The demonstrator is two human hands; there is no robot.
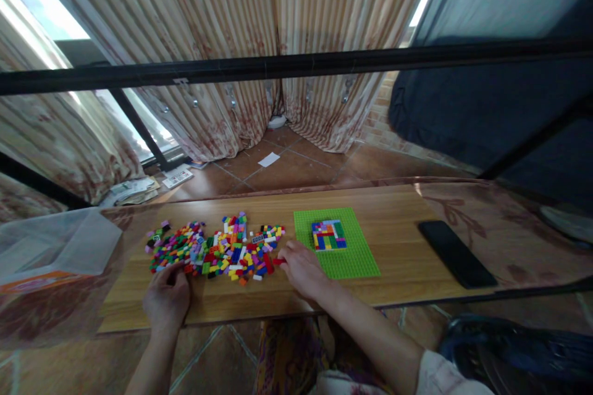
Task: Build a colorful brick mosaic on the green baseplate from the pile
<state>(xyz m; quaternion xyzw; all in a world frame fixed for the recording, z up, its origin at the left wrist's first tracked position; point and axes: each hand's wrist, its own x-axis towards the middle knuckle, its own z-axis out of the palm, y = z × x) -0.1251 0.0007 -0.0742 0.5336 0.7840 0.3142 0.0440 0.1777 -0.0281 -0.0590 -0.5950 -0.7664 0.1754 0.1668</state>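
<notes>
My right hand [303,268] is at the right end of a loose heap of toy bricks [231,254], its fingers closed on a red brick [279,261]. My left hand [167,297] rests at the near left edge of the heap with its fingers curled together among the bricks. Whatever is between those fingertips, if anything, is too small to make out. Just right of my right hand lies a green studded baseplate [359,256]. On it stands a low, roughly square build of multicoloured bricks [330,234].
The bricks and baseplate lie on a wooden board [393,216]. A black phone [456,254] is at its right end. A translucent plastic bin [60,244] stands left of the board. A black metal bar [278,66] crosses beyond, before curtains [222,12].
</notes>
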